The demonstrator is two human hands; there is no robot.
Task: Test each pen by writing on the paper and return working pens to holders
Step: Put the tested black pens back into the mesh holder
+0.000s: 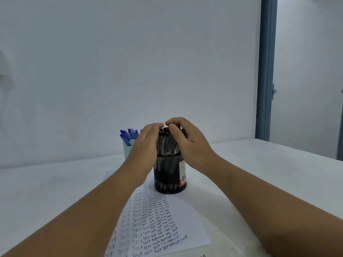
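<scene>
Black pens [168, 143] stand bunched, caps up, in black mesh holder [169, 175], which sits on top edge of the paper [167, 219] at tabletop [259, 173] centre. Left hand [146, 143] and right hand [187, 141] cup the bundle from both sides, fingers curled over caps; cannot tell if any single pen is pinched. Proc: steady bundle w/ one hand, isolate one cap, lift straight up to avoid tipping holder. Paper nearly filled w/ "Test"; write at its blank right margin. Blue pens [128, 135] sit in light-blue holder [127, 149] just behind-left
</scene>
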